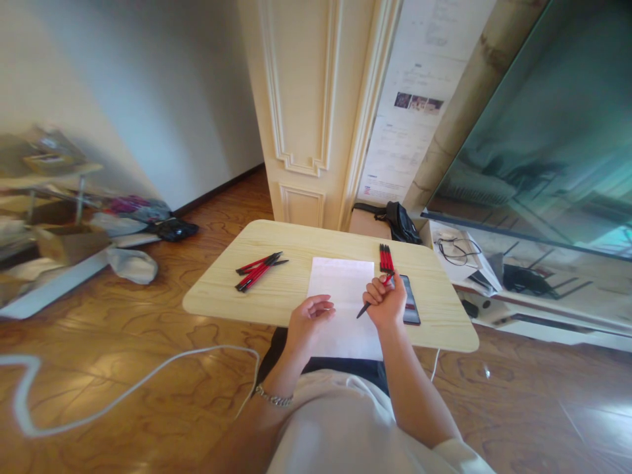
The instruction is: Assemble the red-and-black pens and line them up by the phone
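My right hand is closed around a red and black pen, its black tip pointing down-left over a white sheet of paper. My left hand rests on the sheet's left edge with the fingers curled loosely and nothing in them. The sheet lies on a small light wooden table. A pile of several red and black pens lies left of the sheet. Another bunch of pens lies just beyond my right hand. A dark phone lies flat to the right of that hand.
A white cable snakes over the wooden floor at left. Bags and clutter sit by the left wall. A black bag lies behind the table. A glass cabinet and low shelf stand at right.
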`<state>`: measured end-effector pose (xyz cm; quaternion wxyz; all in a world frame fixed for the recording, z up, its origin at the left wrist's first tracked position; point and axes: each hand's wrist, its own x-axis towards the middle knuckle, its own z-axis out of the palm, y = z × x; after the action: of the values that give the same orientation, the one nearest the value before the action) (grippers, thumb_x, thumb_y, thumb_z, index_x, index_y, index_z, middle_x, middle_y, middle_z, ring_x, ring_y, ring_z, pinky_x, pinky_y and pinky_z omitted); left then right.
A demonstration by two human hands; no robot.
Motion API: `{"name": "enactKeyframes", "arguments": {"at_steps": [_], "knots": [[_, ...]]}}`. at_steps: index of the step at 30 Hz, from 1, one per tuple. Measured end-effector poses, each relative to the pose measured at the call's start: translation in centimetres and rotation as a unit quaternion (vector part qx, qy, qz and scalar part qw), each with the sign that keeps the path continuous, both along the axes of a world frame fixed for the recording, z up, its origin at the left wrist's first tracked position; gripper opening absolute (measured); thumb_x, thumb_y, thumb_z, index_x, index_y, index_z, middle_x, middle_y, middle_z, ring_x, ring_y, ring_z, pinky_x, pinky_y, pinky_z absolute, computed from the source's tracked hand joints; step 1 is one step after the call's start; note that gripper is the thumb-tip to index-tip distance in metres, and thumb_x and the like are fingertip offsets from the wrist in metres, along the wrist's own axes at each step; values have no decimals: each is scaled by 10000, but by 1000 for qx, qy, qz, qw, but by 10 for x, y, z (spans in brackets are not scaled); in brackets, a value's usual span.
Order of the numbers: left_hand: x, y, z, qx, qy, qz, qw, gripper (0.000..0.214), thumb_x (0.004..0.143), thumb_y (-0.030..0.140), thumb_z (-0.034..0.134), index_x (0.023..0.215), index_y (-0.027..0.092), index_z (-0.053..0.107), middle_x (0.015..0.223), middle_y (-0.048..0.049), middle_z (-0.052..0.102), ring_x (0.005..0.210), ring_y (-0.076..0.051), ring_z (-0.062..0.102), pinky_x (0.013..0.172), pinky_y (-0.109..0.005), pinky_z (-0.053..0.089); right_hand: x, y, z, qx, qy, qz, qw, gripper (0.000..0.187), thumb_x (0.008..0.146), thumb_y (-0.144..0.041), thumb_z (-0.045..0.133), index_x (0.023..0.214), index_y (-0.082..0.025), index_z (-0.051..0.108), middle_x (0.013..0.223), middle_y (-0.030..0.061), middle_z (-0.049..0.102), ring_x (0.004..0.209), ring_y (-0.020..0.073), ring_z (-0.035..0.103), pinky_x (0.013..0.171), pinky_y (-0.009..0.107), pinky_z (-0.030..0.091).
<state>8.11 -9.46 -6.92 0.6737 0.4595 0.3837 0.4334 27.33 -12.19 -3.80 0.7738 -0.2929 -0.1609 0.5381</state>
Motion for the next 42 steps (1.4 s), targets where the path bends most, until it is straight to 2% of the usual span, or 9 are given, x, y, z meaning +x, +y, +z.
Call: {"name": "enactKeyframes", "arguments": {"at_steps": [6,10,19,26,31,34,37,39,42], "knots": [[-1,0,1,0,9,7,1000,427,573,266,782,964,142,663,841,-77,698,760,-175,642,638,-245,476,2,1,-1,-12,8,-1,1000,346,792,-512,512,632,-206,514,478,-75,298,371,65,223,339,191,214],[-1,1,-2,5,15,2,1000,402,578,261,779,945,143,664,829,-73,696,760,-176,641,636,-248,477,5,0,2,8,19,2,1000,371,785,-545,523,644,-202,520,483,-73,310,376,59,243,347,187,217],[0,2,-3,-5,20,-4,1000,393,564,262,785,920,141,672,816,-74,702,752,-181,650,635,-250,480,10,0,0,18,31,12,999,317,792,-480,529,634,-204,523,464,-77,309,364,62,234,341,195,193],[0,2,-8,32,25,-20,999,346,607,271,766,918,149,679,833,-77,705,769,-180,649,676,-270,492,11,0,2,22,38,1,999,361,796,-527,519,640,-201,514,479,-75,306,373,58,237,352,190,201],[-2,8,-14,94,69,-16,993,285,651,292,739,895,156,685,842,-84,705,775,-197,653,707,-295,495,15,0,-3,47,64,-1,997,294,812,-453,518,660,-202,517,477,-81,294,367,60,231,336,186,204],[-6,14,-10,165,130,-33,977,233,702,313,701,896,184,694,876,-78,708,791,-205,655,732,-302,491,18,2,-6,56,79,3,995,312,816,-482,525,688,-198,527,496,-75,332,375,56,260,326,177,220],[-7,22,-6,252,200,-34,946,202,753,301,654,929,213,699,917,-73,704,807,-208,649,749,-307,486,20,7,-4,42,83,-7,996,370,785,-549,560,704,-190,534,552,-49,429,408,51,331,310,160,223],[-3,29,-6,310,249,-34,917,186,775,275,631,938,215,698,914,-77,699,809,-213,641,761,-320,479,22,11,-1,13,66,-15,998,329,784,-498,599,709,-183,542,579,-35,476,427,48,375,306,151,224],[9,37,-8,400,315,-50,859,158,780,210,620,918,203,698,909,-84,690,858,-229,620,825,-356,454,25,19,0,-42,13,-41,998,321,809,-479,569,701,-178,550,618,-8,550,490,69,487,356,163,320]]}}
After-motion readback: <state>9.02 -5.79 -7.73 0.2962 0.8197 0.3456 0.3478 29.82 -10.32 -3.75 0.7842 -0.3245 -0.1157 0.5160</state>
